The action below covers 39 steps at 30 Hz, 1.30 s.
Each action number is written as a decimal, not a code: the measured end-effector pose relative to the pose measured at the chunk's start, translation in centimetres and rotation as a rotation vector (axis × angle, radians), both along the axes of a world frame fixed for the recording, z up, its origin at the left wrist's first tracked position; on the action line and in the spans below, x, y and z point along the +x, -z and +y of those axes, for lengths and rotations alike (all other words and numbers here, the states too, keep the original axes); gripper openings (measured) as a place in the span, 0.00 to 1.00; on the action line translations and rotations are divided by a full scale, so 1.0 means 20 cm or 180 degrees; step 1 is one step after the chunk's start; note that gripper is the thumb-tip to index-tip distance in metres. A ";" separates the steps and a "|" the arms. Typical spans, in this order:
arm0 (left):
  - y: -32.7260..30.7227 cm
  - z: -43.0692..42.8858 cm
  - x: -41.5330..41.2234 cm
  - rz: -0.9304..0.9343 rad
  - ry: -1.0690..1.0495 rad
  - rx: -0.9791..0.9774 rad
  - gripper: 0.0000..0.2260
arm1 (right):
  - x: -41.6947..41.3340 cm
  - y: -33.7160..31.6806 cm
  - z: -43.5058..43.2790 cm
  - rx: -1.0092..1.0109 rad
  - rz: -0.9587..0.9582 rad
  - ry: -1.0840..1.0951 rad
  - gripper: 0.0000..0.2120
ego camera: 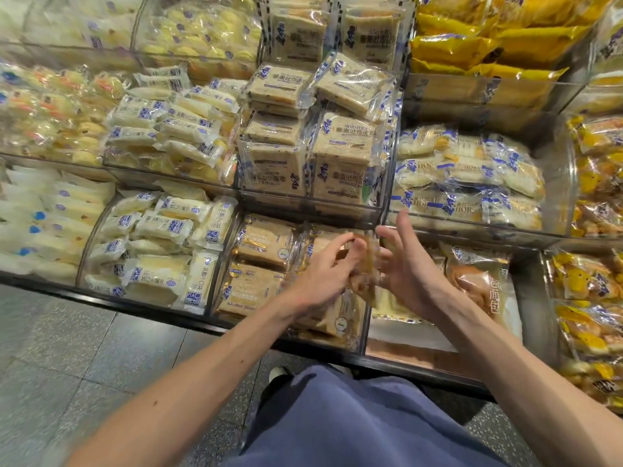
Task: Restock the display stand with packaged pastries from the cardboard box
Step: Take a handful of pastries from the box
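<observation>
My left hand [323,274] pinched a pastry pack [362,281] over the stand's [337,353] bottom bin; my right hand [409,264] was spread beside it. That bin looked nearly full; no box was visible.

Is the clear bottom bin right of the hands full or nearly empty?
Nearly empty: the clear bottom bin shows bare floor, with one orange-brown bun packet and little else.

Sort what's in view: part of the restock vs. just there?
Job:
- left hand and right hand, around a blurred brown pastry pack
- front bin of brown packs
- display stand

Just there:
- white packs
- yellow bags
- floor

No cardboard box in view.
</observation>
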<state>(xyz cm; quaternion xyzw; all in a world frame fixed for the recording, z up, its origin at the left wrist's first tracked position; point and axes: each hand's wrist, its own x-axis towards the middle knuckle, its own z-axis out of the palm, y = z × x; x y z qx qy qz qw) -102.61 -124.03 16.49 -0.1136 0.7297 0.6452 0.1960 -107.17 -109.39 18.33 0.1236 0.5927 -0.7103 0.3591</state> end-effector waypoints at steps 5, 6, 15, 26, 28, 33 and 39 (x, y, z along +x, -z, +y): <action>-0.08 -0.11 0.03 -0.0009 -0.1310 0.0511 0.21 | 0.03 -0.10 -0.11 -0.0898 -0.0194 -0.0563 0.44; -0.09 -0.15 0.04 0.0021 -0.1481 0.0640 0.15 | 0.03 -0.10 -0.11 -0.0825 -0.0135 -0.0454 0.41; -0.14 -0.41 0.15 -0.0664 -0.1321 0.0804 0.31 | 0.01 0.02 -0.09 0.0140 0.0396 -0.0841 0.36; 0.09 -0.60 0.50 -0.0478 -0.1218 -0.0557 0.28 | 0.35 0.33 -0.33 0.0994 0.0418 -0.1037 0.21; 0.10 -0.70 0.49 -0.0303 -0.0932 -0.1003 0.27 | 0.34 0.33 -0.41 0.1151 0.0717 -0.1124 0.24; 0.15 -0.89 0.38 0.0056 -0.0156 -0.2004 0.31 | 0.30 0.31 -0.60 0.1625 0.1427 -0.1450 0.26; 0.27 -1.07 0.27 0.0575 0.1288 -0.3266 0.34 | 0.36 0.36 -0.74 0.1980 0.1411 -0.1241 0.23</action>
